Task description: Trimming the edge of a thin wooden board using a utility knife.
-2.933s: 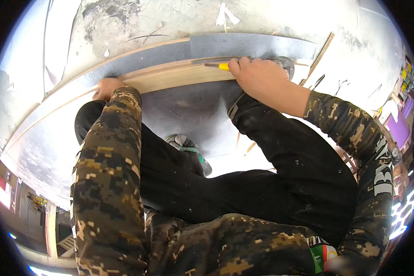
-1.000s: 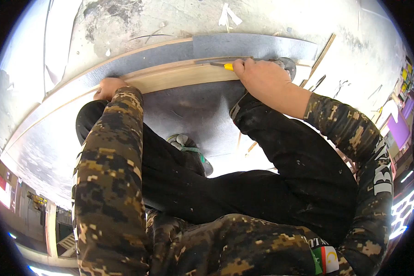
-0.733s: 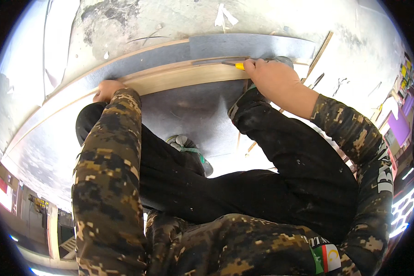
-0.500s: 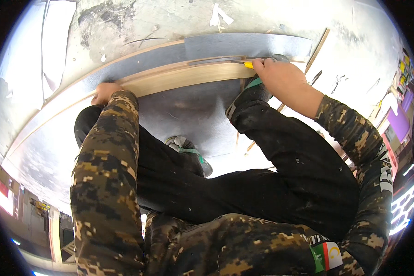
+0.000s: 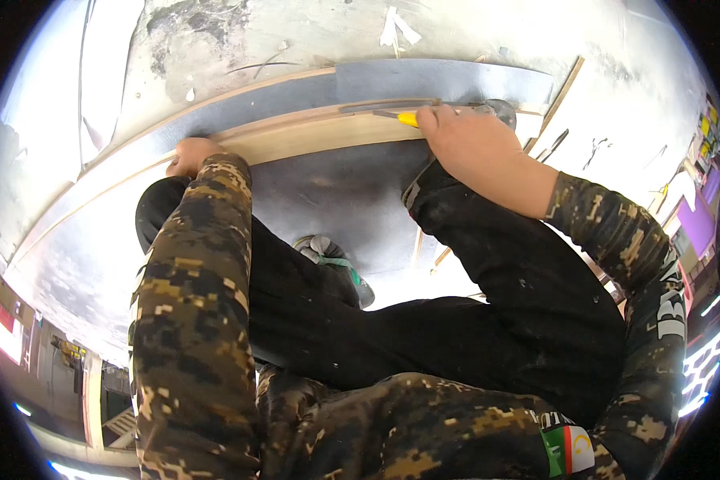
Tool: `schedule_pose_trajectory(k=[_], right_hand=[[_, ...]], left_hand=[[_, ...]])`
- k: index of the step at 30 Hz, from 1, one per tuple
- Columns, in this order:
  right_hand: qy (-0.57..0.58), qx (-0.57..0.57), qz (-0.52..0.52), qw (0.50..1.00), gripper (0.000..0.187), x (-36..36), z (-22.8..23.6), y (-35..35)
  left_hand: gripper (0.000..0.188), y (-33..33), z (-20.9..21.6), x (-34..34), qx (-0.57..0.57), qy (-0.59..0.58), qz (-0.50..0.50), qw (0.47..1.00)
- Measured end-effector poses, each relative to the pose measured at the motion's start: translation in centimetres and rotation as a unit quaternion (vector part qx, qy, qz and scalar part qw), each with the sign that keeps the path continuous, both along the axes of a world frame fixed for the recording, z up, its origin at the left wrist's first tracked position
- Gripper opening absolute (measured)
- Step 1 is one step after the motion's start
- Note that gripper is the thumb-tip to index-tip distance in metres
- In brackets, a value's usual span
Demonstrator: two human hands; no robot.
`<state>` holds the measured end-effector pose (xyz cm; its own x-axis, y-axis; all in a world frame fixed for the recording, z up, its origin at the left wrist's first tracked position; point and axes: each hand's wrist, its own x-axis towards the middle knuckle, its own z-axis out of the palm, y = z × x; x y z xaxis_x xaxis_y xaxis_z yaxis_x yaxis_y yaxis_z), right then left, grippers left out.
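Note:
My left hand (image 5: 194, 157) is closed around the edge of a long pale wooden board (image 5: 320, 141), near its left end. The board stands along a grey sheet panel (image 5: 440, 78). My right hand (image 5: 474, 138) grips a yellow-handled tool with a thin dark blade (image 5: 409, 119), its blade pointing left along the board's top edge. Most of the handle is hidden inside the fist, so I cannot tell its exact kind. Beside that hand lies a rounded grey object (image 5: 500, 112), partly covered.
My shoe (image 5: 340, 268) rests on a dark sheet (image 5: 336, 184) between my black-trousered legs. A wooden strip (image 5: 564, 92) lies on the floor at the right. White scraps (image 5: 397, 28) are at the top, a white sheet (image 5: 108, 72) at the upper left.
My right hand has slid left along the board with the yellow-handled tool. My left hand keeps its place on the board; the whole view has shifted slightly.

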<state>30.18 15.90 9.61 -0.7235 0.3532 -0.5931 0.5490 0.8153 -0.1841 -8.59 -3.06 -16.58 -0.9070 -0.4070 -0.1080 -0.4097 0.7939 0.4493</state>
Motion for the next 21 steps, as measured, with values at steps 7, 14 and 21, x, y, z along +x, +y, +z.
schedule_pose_trajectory(k=[7,14,21], right_hand=[[0.026,-0.025,0.034,0.999,0.028,-2.5,-1.1,-0.3],[-0.033,-0.087,0.005,0.996,0.033,-2.7,-1.8,0.0],[-0.063,-0.089,-0.02,0.994,0.03,-1.3,-0.5,0.7]], left_hand=[[0.029,0.1,-0.1,-0.9,0.004,0.005,0.004,1.0],[0.028,3.4,4.4,1.8,0.064,0.034,0.058,0.996],[0.027,0.7,0.9,-0.6,0.196,0.017,0.065,0.978]])
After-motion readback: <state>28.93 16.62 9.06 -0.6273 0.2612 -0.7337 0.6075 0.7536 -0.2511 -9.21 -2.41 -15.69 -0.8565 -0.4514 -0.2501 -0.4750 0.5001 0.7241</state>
